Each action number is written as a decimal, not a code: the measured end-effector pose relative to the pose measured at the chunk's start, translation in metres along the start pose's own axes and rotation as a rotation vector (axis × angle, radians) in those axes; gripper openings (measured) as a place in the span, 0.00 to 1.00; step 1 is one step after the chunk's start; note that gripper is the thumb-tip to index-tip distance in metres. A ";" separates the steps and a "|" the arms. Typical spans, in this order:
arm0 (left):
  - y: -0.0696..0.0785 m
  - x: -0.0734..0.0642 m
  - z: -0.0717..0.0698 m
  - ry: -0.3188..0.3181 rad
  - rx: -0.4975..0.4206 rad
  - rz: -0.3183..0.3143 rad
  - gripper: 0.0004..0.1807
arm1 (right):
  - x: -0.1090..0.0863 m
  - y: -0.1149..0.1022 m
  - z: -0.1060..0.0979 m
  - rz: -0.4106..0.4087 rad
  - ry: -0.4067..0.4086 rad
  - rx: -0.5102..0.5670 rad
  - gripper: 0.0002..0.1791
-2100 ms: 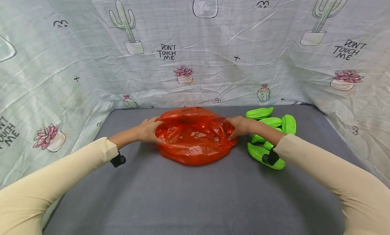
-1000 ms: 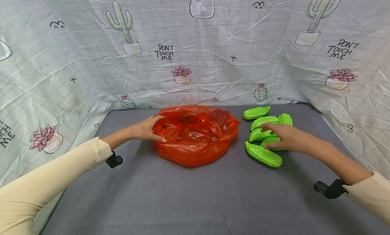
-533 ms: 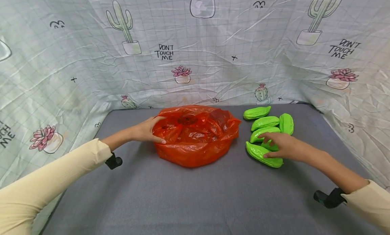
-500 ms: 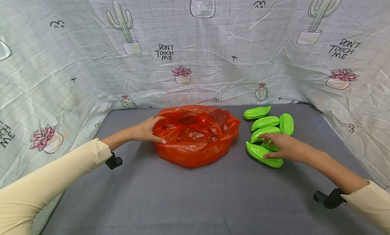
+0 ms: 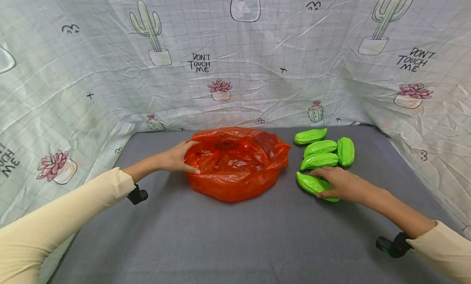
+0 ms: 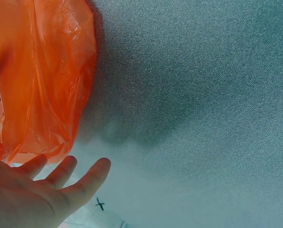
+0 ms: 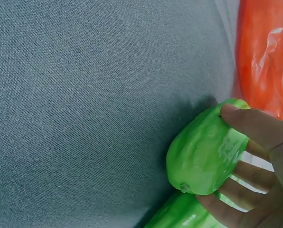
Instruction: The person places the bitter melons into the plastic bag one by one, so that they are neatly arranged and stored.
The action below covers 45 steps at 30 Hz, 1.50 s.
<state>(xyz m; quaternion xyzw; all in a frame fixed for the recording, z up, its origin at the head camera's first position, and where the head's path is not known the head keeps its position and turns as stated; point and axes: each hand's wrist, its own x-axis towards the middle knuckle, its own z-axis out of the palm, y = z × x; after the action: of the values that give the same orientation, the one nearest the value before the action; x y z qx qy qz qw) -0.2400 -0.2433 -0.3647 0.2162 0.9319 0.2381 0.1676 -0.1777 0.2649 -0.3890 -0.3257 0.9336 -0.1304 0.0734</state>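
Observation:
An orange-red plastic bag (image 5: 235,188) sits mid-table with its mouth spread wide. My left hand (image 5: 173,158) is at the bag's left rim, thumb and forefinger apart against the film at the mouth; in the left wrist view the other fingers (image 6: 87,183) stretch out beside the bag. My right hand (image 5: 344,183) grips the nearest glossy green ridged fruit (image 7: 203,152), thumb on its near side and fingers on the far side. Part of this fruit is hidden by the hand in the head view. Another green fruit (image 7: 189,213) lies right beside it, mostly covered by the hand in the head view.
Farther back lie several more green fruits: one at the rear (image 5: 310,136), two side by side (image 5: 320,161) and one standing lengthwise (image 5: 346,152). Grey cloth (image 5: 235,243) covers the table. A cactus-print curtain (image 5: 250,108) encloses the back and sides.
My right hand has let go of the bag's right rim, moved right over the fruits, then down toward me onto the nearest one. The left hand has stayed at the bag.

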 end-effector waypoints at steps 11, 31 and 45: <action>-0.001 -0.003 0.000 -0.003 -0.002 0.003 0.54 | 0.001 0.002 -0.010 -0.062 0.054 -0.073 0.31; -0.001 -0.003 -0.003 -0.016 -0.008 -0.003 0.54 | 0.005 -0.006 -0.047 -0.038 0.108 -0.068 0.30; 0.001 -0.002 -0.004 -0.026 -0.005 -0.011 0.55 | 0.013 -0.016 -0.077 -0.025 0.154 -0.099 0.30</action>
<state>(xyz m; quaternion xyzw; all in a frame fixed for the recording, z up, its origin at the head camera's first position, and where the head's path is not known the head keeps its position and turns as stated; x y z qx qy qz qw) -0.2399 -0.2452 -0.3603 0.2138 0.9303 0.2364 0.1816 -0.1957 0.2596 -0.3112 -0.3298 0.9375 -0.1096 -0.0166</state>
